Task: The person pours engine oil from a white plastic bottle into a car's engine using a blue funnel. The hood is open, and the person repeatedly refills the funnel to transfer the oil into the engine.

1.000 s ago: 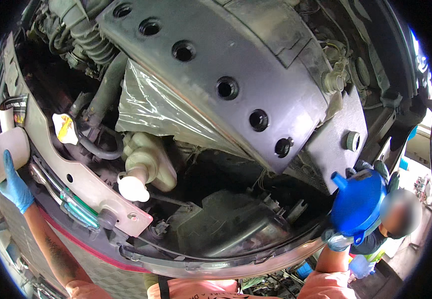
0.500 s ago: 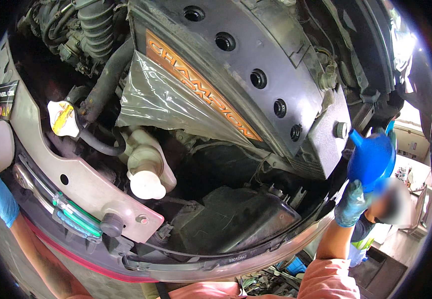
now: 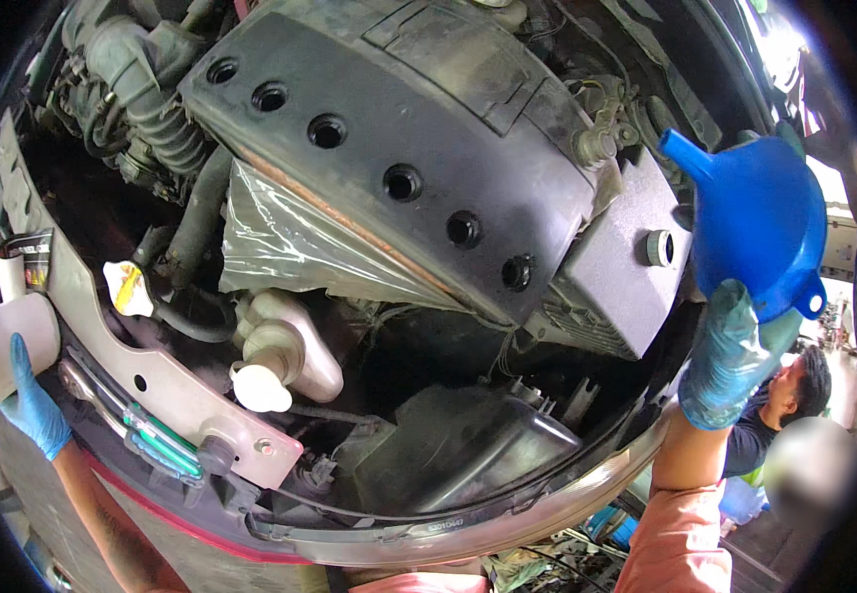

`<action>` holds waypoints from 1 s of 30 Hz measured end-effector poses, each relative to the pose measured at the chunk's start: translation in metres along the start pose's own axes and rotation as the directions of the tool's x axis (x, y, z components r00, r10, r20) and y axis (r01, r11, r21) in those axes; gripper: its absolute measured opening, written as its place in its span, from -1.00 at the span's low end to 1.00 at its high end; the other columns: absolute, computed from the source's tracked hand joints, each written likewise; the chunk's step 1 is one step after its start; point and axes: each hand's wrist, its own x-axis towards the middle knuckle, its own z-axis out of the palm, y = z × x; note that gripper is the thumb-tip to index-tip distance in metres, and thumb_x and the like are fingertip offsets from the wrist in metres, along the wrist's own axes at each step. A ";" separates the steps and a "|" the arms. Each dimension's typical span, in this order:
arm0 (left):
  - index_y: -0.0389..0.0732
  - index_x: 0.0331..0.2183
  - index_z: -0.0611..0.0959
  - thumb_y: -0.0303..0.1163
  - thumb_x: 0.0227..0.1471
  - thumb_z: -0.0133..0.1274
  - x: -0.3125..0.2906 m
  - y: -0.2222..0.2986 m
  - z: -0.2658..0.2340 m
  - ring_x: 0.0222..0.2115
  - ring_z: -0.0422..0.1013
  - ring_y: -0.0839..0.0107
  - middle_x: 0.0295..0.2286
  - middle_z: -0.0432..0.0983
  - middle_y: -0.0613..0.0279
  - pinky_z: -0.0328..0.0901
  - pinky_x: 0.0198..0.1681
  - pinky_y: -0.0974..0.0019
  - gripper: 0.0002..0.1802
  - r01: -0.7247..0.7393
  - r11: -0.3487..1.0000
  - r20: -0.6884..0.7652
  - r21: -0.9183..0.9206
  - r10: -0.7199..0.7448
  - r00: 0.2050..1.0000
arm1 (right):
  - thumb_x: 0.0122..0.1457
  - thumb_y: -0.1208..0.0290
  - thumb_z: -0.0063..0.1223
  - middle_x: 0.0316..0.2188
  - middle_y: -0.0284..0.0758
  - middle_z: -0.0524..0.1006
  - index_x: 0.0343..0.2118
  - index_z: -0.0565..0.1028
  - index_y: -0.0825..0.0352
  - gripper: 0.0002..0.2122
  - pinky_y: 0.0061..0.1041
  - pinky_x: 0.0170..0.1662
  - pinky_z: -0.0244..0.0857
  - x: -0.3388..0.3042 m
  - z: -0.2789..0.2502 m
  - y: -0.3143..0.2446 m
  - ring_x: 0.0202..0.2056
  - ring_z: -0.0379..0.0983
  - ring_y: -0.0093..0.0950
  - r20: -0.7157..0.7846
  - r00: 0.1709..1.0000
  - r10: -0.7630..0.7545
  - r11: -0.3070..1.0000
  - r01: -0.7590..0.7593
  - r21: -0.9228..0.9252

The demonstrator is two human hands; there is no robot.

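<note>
At the right, my right hand (image 3: pixel 735 361), in a blue disposable glove, grips a blue plastic funnel (image 3: pixel 760 227) by the side of its bowl. The funnel is tilted, with its narrow spout pointing up and left. At the far left my left hand (image 3: pixel 38 410), gloved too, is closed around a pale plastic bottle (image 3: pixel 3 351), its thumb lying along the side. A dark label (image 3: pixel 31 259) with small warning marks shows above the bottle. Nearest the funnel is a grey ribbed cap (image 3: pixel 660 248) on a grey box-shaped housing (image 3: pixel 611 282).
A black engine cover (image 3: pixel 399 128) with a row of round holes fills the middle. Below it sits a white-capped reservoir (image 3: pixel 280 361). Wrenches and a green-handled screwdriver (image 3: pixel 162 440) lie along the front panel (image 3: pixel 167 366). Another person (image 3: pixel 779 400) is at the right.
The funnel and my right hand have come up and closer, and look larger. My left hand and the bottle have shifted slightly right and down in the view, as the whole view has moved.
</note>
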 end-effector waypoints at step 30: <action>-0.40 0.11 0.50 -0.41 0.03 0.41 -0.020 0.018 0.009 -0.06 0.47 0.35 -0.01 0.54 0.08 0.38 0.07 0.23 -0.34 -0.021 1.000 -0.062 -0.018 0.020 0.998 | -0.41 0.11 0.69 0.22 -0.05 0.37 0.31 0.34 0.18 0.08 -0.07 0.19 0.33 0.007 0.019 -0.030 0.19 0.36 -0.04 0.609 0.783 -0.130 0.849 0.405 -0.339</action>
